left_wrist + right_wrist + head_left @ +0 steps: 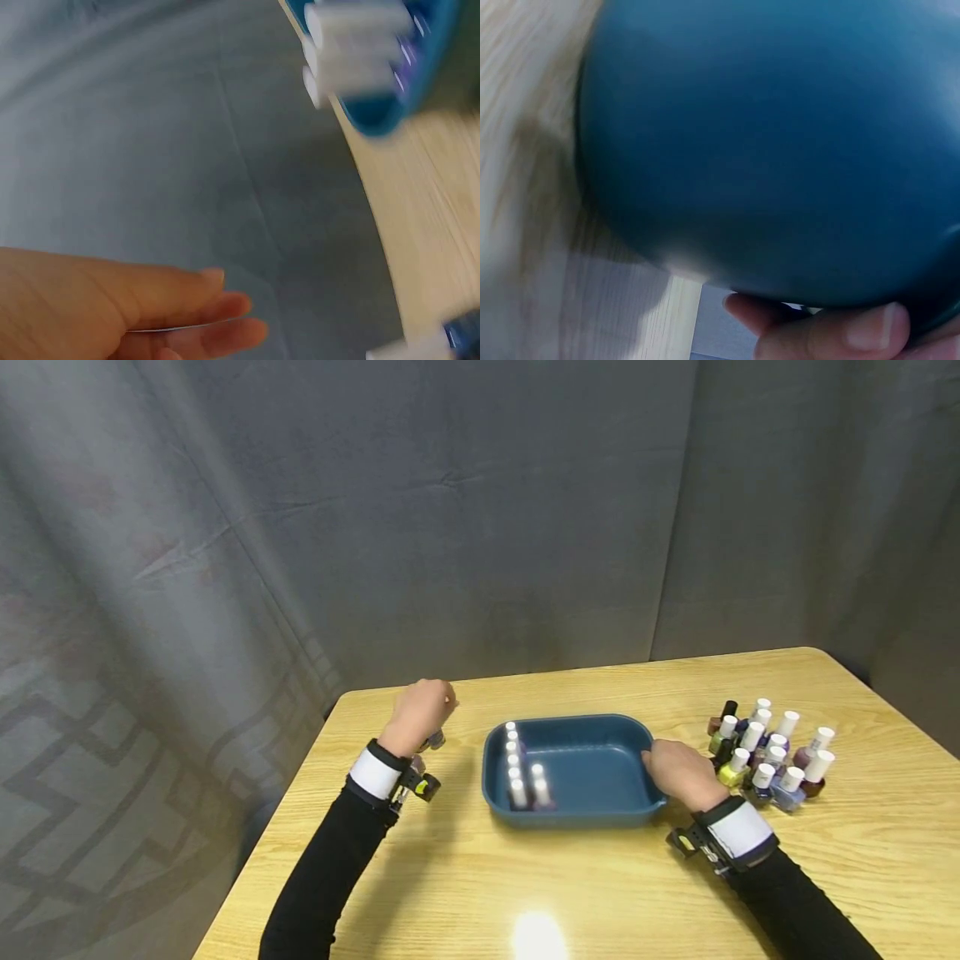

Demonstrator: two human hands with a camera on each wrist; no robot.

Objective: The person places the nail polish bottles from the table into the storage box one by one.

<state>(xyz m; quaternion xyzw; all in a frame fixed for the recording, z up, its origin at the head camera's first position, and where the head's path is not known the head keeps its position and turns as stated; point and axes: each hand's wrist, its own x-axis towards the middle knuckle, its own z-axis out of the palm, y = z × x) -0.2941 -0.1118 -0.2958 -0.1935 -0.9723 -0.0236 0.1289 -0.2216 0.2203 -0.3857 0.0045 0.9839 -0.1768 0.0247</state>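
A blue tray [592, 768] stands on the table, with several white-capped nail polish bottles [514, 768] lined along its left wall. Two more white-capped bottles [540, 785] form a second row near the front. My right hand [682, 772] holds the tray's right rim; fingers [870, 330] show against that rim in the right wrist view. Left of the tray, my left hand [418, 717] hovers above the table, holding nothing. Its fingers [225, 337] are loosely extended with the thumb beside them. Partly hidden below it is a nail polish bottle [435, 741].
A cluster of nail polish bottles [772, 756], mostly white-capped, stands on the table right of my right hand. The wooden table [465, 893] ends at the back before a grey curtain [487, 527].
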